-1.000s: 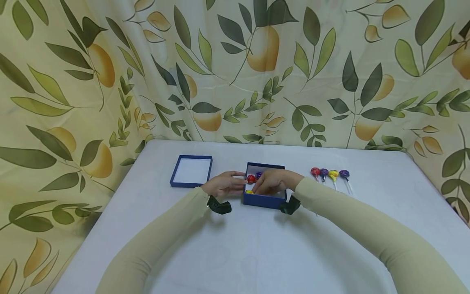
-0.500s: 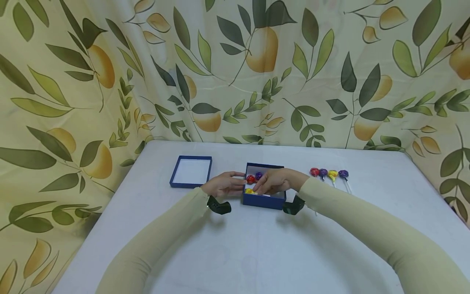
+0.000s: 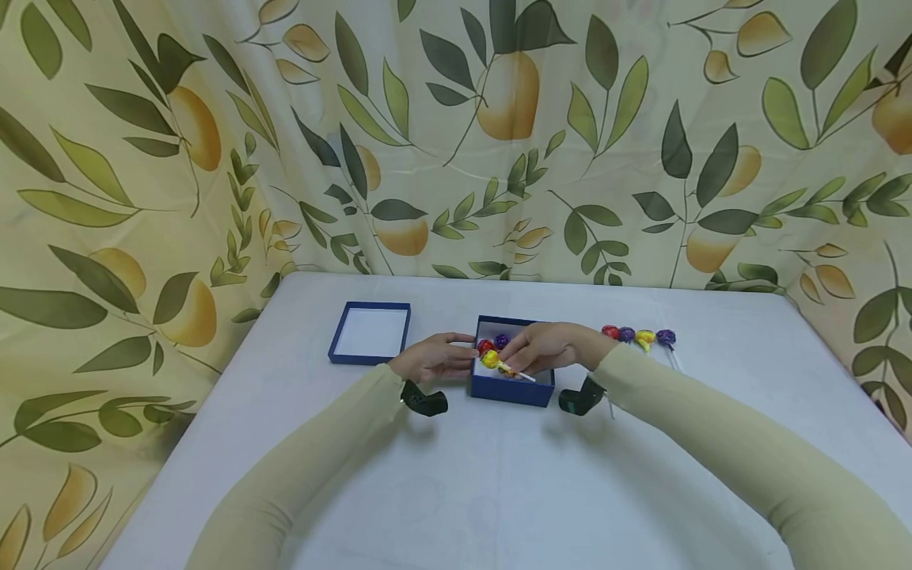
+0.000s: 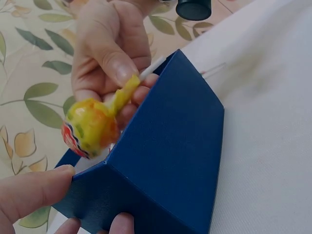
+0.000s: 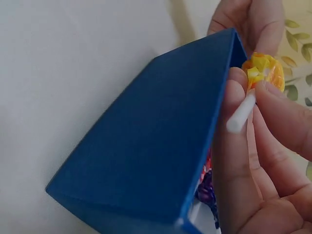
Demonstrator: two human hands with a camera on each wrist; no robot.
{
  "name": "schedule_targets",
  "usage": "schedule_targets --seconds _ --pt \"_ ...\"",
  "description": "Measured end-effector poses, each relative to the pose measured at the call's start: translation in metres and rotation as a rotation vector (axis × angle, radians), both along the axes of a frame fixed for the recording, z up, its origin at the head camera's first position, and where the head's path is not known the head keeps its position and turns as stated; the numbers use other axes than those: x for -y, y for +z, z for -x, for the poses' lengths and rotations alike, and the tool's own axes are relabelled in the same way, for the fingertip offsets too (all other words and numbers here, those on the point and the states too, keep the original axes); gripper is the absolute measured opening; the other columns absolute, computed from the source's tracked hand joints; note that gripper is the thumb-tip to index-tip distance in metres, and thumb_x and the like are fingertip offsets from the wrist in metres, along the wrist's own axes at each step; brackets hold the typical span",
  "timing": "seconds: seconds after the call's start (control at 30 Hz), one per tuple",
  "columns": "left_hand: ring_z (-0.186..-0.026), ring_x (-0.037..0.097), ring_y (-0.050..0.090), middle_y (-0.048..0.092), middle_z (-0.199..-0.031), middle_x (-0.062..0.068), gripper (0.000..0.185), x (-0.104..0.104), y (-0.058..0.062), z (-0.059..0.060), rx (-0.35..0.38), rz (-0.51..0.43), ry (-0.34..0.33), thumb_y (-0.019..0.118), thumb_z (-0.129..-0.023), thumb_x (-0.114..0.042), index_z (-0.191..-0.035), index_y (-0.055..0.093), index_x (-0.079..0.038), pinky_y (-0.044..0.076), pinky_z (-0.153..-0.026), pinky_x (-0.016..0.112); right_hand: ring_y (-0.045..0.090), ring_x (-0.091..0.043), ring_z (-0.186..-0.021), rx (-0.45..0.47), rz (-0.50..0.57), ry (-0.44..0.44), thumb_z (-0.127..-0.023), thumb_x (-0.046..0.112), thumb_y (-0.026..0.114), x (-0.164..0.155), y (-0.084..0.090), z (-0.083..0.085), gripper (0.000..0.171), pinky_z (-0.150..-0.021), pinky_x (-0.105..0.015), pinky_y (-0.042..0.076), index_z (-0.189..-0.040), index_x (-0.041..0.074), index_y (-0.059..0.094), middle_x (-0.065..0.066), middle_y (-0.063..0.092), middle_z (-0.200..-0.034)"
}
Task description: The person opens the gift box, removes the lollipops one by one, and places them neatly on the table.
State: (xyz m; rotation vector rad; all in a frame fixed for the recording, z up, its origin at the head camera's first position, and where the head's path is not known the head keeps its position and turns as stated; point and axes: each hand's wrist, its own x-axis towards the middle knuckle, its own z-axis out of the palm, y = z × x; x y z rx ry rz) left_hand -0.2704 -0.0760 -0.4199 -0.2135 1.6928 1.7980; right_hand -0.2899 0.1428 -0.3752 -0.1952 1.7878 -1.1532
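The right hand pinches the yellow lollipop by its white stick, thumb and fingers closed on the stick just behind the wrapped head, so the grip is closed on that lollipop. The candy hangs over the open blue box, above its left part, and its long axis runs across the box: the head points toward the box's left wall and the stick trails back to the right, into the right hand. Seen from the left wrist, the head sits at about the height of the box's rim, just inside the left wall, and does not touch it as far as the view shows. Lower in the box, a red lollipop and a purple lollipop lie toward the far wall. The left hand holds the box from the outside at its left wall, thumb on the rim and fingers curled round the near corner, so it grips the box. Of the two hands, the left is nearer the candy's head, while only the right has the stick. To the right of the box, four more lollipops lie in a row on the white counter; to the box's left, well apart, rests its lid, turned inside up.
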Motion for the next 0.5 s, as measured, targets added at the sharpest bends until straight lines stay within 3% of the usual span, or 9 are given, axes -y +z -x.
schedule_targets --seconds 0.5 --pt "-0.12 0.029 0.056 0.055 -0.132 0.019 0.05 0.0 0.0 0.0 -0.001 -0.012 0.004 0.058 -0.091 -0.003 -0.139 0.042 -0.006 0.046 -0.103 0.04 0.066 -0.012 -0.081 0.032 0.129 -0.121 -0.094 -0.002 0.05 -0.021 0.007 -0.001 0.025 -0.076 -0.021 0.057 -0.119 -0.005 0.053 -0.003 0.065 -0.092"
